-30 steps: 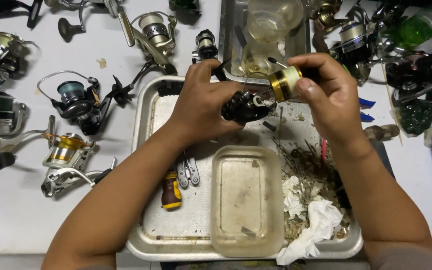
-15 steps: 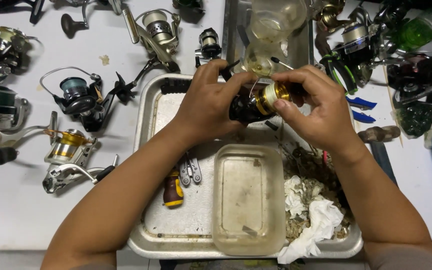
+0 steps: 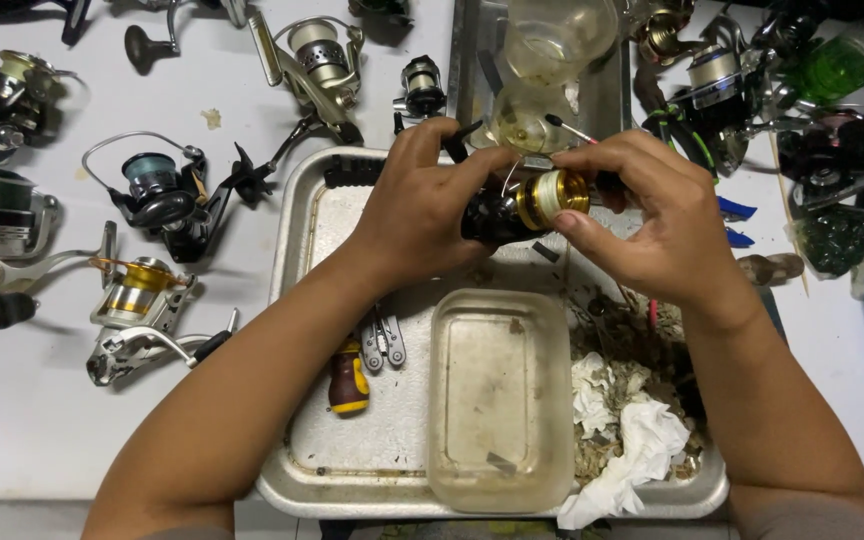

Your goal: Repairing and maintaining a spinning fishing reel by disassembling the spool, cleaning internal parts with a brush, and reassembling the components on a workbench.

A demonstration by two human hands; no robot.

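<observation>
Left hand [image 3: 422, 205]: we see it wrapped around the black body of a fishing reel [image 3: 512, 205], fingers curled over its far side.
Right hand [image 3: 652, 225]: fingers pinch the reel's gold spool [image 3: 550, 197] — thumb near, fingertips far.
Reel position: held up over the far end of the metal tray [image 3: 297, 300], between both hands.
In the tray: a clear plastic tub [image 3: 500, 400], crumpled white tissue [image 3: 642, 440] to its right, a small brown-and-yellow bottle [image 3: 348, 378] to its left.
Tabletop [image 3: 32, 420]: other reels lie on the left — one with a gold spool [image 3: 137, 290].
</observation>
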